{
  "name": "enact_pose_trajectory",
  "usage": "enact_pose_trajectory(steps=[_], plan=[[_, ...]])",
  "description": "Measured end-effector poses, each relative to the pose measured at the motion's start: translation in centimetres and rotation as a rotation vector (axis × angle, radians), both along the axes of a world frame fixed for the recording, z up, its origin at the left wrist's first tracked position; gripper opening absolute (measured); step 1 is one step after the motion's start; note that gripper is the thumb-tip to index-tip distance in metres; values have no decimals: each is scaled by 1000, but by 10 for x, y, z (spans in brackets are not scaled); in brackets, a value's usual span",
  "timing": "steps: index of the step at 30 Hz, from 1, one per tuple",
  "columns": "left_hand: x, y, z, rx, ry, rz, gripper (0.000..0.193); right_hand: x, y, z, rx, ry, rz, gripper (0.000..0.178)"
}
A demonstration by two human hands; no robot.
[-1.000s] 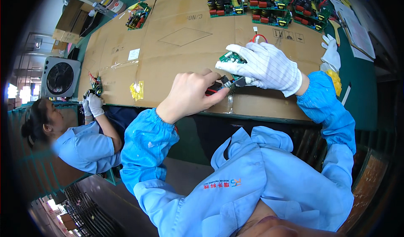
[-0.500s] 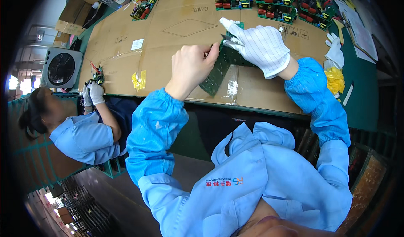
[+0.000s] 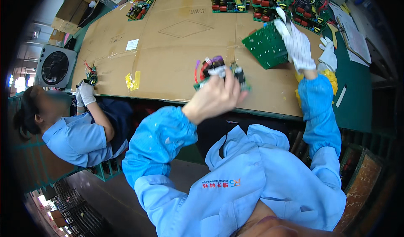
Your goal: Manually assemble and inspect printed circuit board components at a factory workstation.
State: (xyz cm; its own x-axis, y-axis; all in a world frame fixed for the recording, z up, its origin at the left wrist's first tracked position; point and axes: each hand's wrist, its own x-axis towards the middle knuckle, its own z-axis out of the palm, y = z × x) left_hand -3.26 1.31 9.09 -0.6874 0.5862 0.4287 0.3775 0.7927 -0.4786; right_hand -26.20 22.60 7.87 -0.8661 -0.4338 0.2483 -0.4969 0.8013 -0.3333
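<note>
My left hand (image 3: 216, 94), bare, is closed over a circuit board (image 3: 201, 84) near the table's front edge. That board's component side is up, with dark parts and red, purple and white wires; it is a little blurred. To the right, my right hand (image 3: 298, 47) wears a striped white glove and grips a second circuit board (image 3: 265, 46) by its right side. This board is tilted, its green soldered underside facing me. A small dark pointed piece shows at the glove's fingers; its kind I cannot make out.
Several populated boards (image 3: 269, 3) are piled at the far right. Another board (image 3: 139, 7) lies far left on the cardboard (image 3: 176, 43). At right are a white glove (image 3: 327, 54), yellow material (image 3: 334, 80) and a clipboard (image 3: 351, 35). A co-worker (image 3: 80, 127) handles a board by a fan (image 3: 57, 66).
My hands have moved apart. The right hand has gone right with a green board turned underside toward me; the left has come down and right onto a board with its components up.
</note>
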Motion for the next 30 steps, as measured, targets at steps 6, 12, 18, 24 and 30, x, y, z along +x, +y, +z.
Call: enact_pose_trajectory(steps=[6,12,18,24,30], plan=[[49,5,-56,-157,-21,-88,36,72,29,10,-352,484,575,55],[41,-42,-65,-87,-122,-48,29,123,83,-16,-30,513,790,65],[43,2,-57,230,-94,-115,16,162,107,-55,25,379,720,81],[-13,53,-34,583,-430,-202,50,178,114,-31,126,370,770,55],[-71,51,-49,455,-667,-381,59,182,124,-17,-175,199,617,35]])
